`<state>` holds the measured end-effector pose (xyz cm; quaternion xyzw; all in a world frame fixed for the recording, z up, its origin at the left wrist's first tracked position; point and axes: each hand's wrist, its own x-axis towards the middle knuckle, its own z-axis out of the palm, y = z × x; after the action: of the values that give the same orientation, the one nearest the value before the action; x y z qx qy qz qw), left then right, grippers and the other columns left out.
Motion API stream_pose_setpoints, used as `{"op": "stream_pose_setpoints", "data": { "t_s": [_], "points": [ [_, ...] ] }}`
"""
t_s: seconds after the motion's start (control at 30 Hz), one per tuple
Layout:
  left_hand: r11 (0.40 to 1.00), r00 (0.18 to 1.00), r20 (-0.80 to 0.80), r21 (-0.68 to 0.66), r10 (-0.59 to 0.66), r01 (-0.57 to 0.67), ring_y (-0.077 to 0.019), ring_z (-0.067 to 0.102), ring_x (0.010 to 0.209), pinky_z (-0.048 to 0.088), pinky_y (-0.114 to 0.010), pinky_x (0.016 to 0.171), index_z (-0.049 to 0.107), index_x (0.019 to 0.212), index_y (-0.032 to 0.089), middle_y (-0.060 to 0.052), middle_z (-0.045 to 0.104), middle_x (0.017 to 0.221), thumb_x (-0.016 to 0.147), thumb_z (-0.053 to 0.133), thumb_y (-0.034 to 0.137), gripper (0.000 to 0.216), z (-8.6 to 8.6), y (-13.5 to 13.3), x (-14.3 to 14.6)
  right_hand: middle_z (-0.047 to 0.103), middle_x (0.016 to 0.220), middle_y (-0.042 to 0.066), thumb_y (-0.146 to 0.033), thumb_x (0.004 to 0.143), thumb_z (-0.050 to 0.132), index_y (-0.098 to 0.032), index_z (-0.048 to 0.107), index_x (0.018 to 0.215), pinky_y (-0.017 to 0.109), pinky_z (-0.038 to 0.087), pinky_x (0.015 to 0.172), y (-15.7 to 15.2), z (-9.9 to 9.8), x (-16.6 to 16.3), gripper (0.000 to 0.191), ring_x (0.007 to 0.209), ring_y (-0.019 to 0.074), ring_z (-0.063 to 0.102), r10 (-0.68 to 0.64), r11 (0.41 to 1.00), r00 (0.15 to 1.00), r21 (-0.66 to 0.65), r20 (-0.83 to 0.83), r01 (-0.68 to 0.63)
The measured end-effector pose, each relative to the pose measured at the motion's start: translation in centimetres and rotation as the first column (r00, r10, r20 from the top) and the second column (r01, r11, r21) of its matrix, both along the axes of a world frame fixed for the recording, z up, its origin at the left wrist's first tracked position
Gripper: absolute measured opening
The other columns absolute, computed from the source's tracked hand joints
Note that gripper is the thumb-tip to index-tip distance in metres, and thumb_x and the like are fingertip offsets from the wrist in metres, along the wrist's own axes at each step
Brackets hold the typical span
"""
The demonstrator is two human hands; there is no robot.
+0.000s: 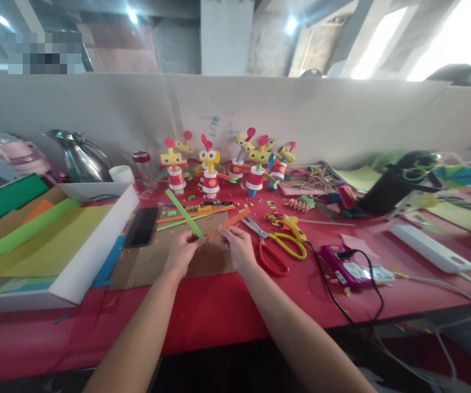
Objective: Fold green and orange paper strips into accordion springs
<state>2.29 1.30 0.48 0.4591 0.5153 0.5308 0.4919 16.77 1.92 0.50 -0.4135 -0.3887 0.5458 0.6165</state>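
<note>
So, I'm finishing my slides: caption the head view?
Hands holding a green strip and an orange strip before colourful figures.

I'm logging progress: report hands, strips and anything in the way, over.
Left hand pinching green strip. Right hand pinching orange strip. Strips meet at an angle above cardboard. Scissors lie close beside right hand.

Bare forearms (141, 327) converge forward, the left hand (182, 253) and right hand (239, 248) pinching near each other.

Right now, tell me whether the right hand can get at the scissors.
Probably yes: the scissors lie beside the right hand with nothing seen covering them, though it would likely have to release the orange strip first.
</note>
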Motion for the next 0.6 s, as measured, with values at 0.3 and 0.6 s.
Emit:
{"op": "stream_pose_setpoints", "data": {
  "t_s": [0.3, 0.6],
  "points": [
    [0.984, 0.986, -0.049, -0.076, 0.160, -0.163, -0.0156, 0.055, 0.061, 0.035, -0.026, 0.057, 0.070, 0.067, 0.016, -0.003, 0.066, 0.060, 0.049, 0.080, 0.032, 0.026, 1.4, -0.2, -0.6, 0.053, 0.054, -0.004, -0.043, 0.065, 0.073, -0.017, 0.064, 0.067, 0.022, 0.032, 0.044, 1.3, 1.0, 2.4, 0.027, 0.047, 0.0075, 0.043, -0.285, 0.957, 0.911, -0.028, -0.298, 0.290],
    [0.986, 0.872, 0.460, -0.071, 0.169, -0.153, -0.0075, 0.052, 0.057, 0.038, -0.020, 0.054, 0.068, 0.063, 0.015, 0.002, 0.061, 0.060, 0.050, 0.081, 0.017, 0.018, 0.9, 0.1, -0.4, 0.062, 0.065, -0.002, -0.034, 0.062, 0.077, -0.019, 0.068, 0.091, 0.021, 0.042, 0.049, -0.5, 0.5, -0.4, 0.034, 0.053, 0.0102, 0.055, 0.203, 0.973, 0.977, 0.096, 0.071, -0.210]
  ]
}}
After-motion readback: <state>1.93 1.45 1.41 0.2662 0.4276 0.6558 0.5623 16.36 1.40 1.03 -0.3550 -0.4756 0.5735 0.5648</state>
